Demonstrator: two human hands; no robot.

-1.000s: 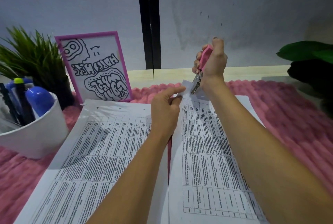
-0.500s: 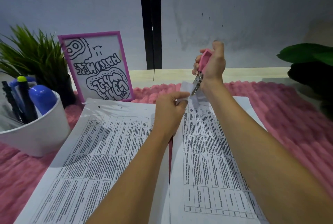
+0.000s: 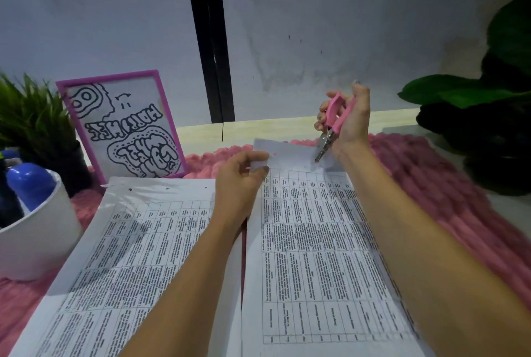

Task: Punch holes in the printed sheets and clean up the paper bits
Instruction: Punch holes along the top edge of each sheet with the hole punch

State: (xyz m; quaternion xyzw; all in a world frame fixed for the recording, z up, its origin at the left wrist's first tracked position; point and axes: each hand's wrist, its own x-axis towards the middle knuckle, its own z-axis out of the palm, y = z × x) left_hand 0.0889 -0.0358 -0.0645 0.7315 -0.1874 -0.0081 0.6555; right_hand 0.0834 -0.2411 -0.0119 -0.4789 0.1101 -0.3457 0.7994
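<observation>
Paper handling during single-hole punching. The printed sheet (image 3: pixel 316 241) lies on the pink mat (image 3: pixel 431 184) at the person's right, its far margin raised off the mat. The left hand (image 3: pixel 241 181) pinches this margin near the left corner. One punched hole (image 3: pixel 275 154) shows just beside the fingertips. The right hand (image 3: pixel 349 121), apart from the left, is wrapped round the pink handles of the hole punch (image 3: pixel 333 124). The punch's metal nose meets the margin further right, but it cannot be told whether its jaws are closed on the paper.

The sheet is judged light, thin and limp. It will sag or crease unless held taut, and it tears readily at the edge, so the best hold is on the blank margin, close to the next hole. The punch looks small and rigid and is worked by squeezing both handles.

A second pile (image 3: pixel 129 241), already holed along its far edge, lies to the left. No loose paper bits can be made out.
</observation>
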